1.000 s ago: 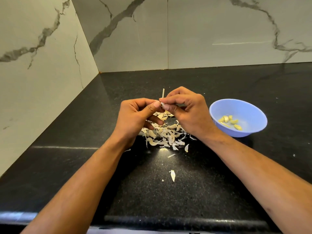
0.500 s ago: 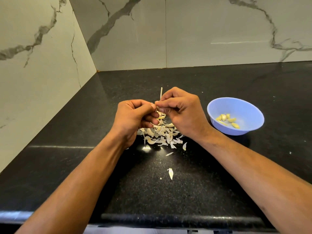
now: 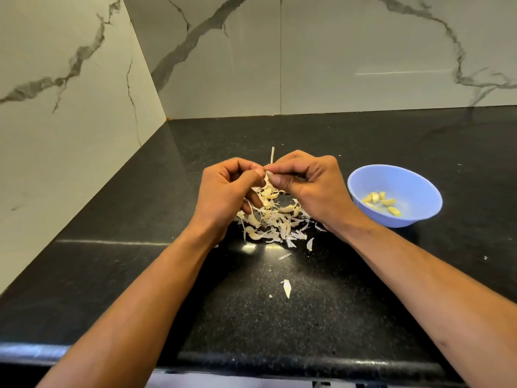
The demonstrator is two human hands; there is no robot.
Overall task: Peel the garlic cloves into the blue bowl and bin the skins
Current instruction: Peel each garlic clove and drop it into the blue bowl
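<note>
Nearest, on the black counter (image 3: 307,317), a lone skin flake (image 3: 286,288), well apart from everything else. Farther in, a heap of skins and cloves (image 3: 272,219), spread low and wide beneath both hands. Just above that heap, left hand (image 3: 223,191) and right hand (image 3: 310,183) brought together, fingertips meeting and pinching one small garlic clove (image 3: 268,173); mostly hidden by thumbs, so long axis hard to tell. A thin pale stem (image 3: 272,156) standing upright just beyond the pinch. To the right, slightly farther than the heap, the blue bowl (image 3: 419,217), a few peeled cloves (image 3: 382,201) lying inside. Probably mid-peel, skin not yet off. Key relation for the drop: bowl lying right of the pinch, on the right hand's side, near but not touching, so a short rightward carry. No bin in view.
</note>
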